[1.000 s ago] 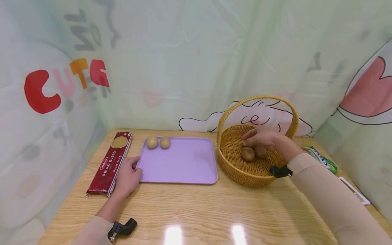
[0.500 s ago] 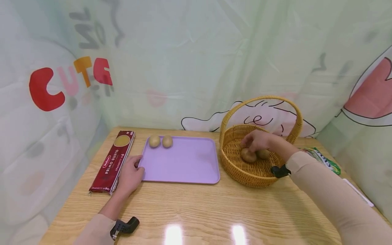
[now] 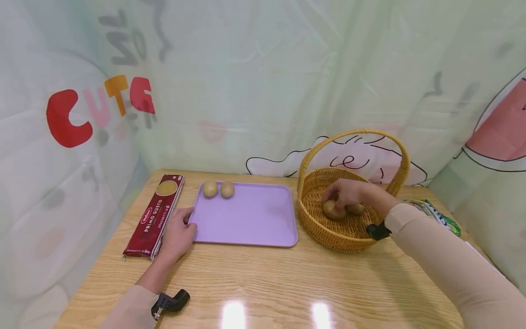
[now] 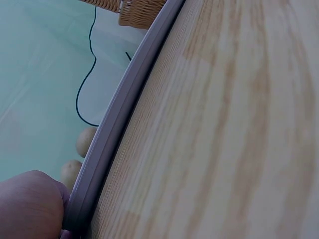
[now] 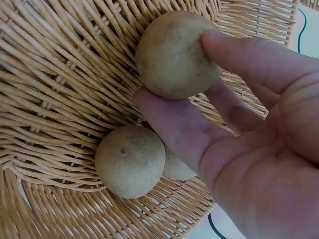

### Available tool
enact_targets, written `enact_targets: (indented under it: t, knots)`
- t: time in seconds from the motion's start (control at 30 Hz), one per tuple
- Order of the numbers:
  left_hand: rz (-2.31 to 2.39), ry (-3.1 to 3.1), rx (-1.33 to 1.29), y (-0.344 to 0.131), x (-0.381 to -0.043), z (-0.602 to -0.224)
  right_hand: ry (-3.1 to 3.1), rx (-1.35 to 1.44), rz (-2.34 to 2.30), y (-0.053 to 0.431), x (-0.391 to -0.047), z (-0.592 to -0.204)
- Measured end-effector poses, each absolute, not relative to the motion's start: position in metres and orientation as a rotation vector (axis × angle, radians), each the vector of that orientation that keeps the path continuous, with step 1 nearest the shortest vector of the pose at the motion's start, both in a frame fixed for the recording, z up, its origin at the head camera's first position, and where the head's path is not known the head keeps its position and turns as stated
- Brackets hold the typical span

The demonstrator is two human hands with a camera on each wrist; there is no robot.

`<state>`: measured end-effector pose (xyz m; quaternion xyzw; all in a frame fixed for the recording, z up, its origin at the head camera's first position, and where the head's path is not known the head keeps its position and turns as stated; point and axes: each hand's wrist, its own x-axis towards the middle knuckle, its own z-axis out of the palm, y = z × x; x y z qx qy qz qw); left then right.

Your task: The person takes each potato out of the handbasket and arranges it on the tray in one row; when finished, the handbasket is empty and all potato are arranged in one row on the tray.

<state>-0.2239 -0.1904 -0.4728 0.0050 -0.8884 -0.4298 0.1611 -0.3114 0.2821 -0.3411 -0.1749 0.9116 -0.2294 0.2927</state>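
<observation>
Curtained-off tabletop booth, likely a recording set; whether it sits in a home, lab or studio, can't tell. Pale green printed curtain [image 3: 263, 82] at left, back and right, close round the table. Cartoon outlines on it, plus colourful lettering [image 3: 68, 119], apparently CUTE. Wood-grain table [image 3: 255, 278], two glare spots [image 3: 234, 315] from bright lights. Black wrist cameras [image 3: 174, 301] at both cuffs. Kitchen-type goods: Primo Gusto spaghetti packet [image 3: 154, 219], potatoes [image 3: 210, 188], wicker basket [image 3: 328, 230], lilac tray [image 3: 246, 217].

Left hand [image 4: 31, 206] at tray rim [image 4: 117, 107]
</observation>
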Motion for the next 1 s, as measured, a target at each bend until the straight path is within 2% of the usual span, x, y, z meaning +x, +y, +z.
enact_targets:
  t: [0.3,0.67,1.0]
  knots:
    - [-1.203,-2.541,0.015,-0.189,-0.223,-0.471,2.345,-0.483,-0.675,0.284,-0.31,-0.345]
    - [-1.206,-2.54,0.01,-0.189,-0.219,-0.477,2.456,-0.371,-0.793,0.28,-0.306,-0.346]
    - [-1.223,-2.543,0.016,-0.19,-0.222,-0.473,2.582,-0.413,-1.036,0.279,-0.292,-0.327]
